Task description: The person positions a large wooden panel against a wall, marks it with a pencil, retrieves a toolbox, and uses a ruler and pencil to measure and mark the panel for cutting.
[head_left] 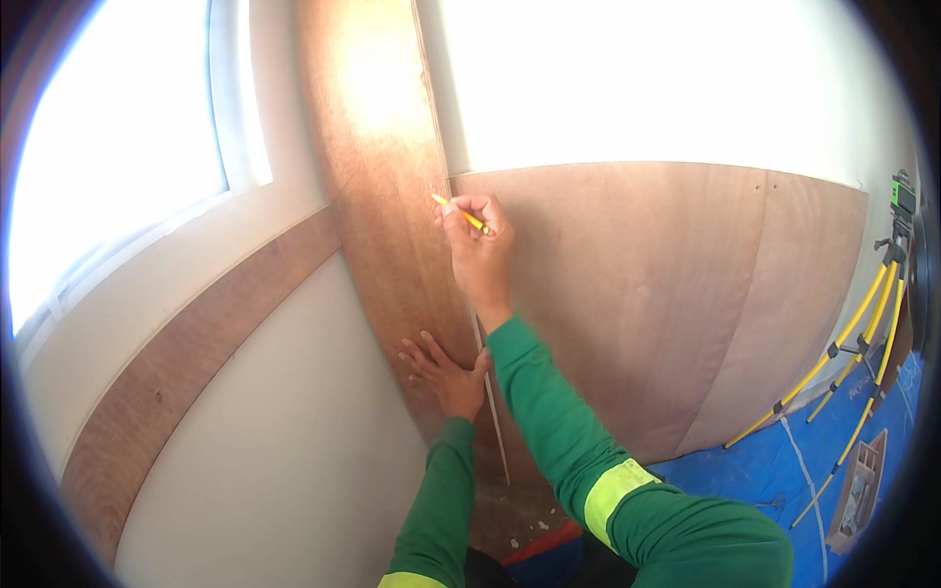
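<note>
A tall brown plywood strip [392,216] stands upright in the corner between the two walls. My right hand [482,245] grips a yellow pencil [474,221], its tip at the strip's right edge, level with the top of the wide panel beside it. Whether the tip touches the wood I cannot tell. Lower down, my left hand [451,380] lies flat against the strip with fingers spread and its thumb at the strip's right edge. The wide plywood panel [627,294] covers the lower part of the right wall, behind my right arm.
A narrow wooden band [186,343] runs along the left wall below a bright window [118,127]. At the right, a yellow tripod [872,323] carries a green device [903,199]. Blue sheeting [725,490] covers the floor there, with a wooden box-like piece [859,490] on it.
</note>
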### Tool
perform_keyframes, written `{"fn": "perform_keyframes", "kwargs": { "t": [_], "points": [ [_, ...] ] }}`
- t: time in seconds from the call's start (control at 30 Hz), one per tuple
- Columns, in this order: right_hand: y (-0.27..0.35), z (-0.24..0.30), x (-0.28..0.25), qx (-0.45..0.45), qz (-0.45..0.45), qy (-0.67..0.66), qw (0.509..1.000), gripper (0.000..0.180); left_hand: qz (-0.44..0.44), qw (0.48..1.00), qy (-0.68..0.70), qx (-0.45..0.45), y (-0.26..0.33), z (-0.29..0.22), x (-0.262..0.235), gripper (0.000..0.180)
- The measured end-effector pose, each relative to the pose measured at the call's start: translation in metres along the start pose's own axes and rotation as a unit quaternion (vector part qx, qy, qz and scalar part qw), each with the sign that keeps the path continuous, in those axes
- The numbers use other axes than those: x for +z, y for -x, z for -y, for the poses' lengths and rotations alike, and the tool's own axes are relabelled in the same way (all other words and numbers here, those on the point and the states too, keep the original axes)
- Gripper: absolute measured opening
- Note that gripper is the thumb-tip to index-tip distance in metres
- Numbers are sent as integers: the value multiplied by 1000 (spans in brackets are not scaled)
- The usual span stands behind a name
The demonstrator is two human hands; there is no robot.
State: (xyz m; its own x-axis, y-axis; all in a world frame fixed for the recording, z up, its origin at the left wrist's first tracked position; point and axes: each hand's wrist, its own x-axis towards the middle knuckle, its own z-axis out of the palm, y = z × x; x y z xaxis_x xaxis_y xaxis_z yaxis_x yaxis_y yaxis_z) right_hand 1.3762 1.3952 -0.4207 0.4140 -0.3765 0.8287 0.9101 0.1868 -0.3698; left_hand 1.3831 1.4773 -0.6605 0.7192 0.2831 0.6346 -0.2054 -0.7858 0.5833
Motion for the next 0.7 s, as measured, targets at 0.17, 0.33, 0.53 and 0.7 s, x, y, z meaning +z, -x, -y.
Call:
{"fn": "perform_keyframes", "kwargs": {
  "t": [0.17,0.33,0.53,0.7],
  "points": [
    [31,8,-1,14,27,-44,999,7,-16,1000,-10,12,0,4,5,134],
    [48,9,6,9,62,-2,998,11,-1,1000,7,-3,0,5,2,138],
    [45,2,9,-26,139,107,984,10,31,999,4,5,0,4,-11,135],
    [34,-1,-2,2,164,175,971,10,36,997,30,54,7,13,-27,136]
  ]
}}
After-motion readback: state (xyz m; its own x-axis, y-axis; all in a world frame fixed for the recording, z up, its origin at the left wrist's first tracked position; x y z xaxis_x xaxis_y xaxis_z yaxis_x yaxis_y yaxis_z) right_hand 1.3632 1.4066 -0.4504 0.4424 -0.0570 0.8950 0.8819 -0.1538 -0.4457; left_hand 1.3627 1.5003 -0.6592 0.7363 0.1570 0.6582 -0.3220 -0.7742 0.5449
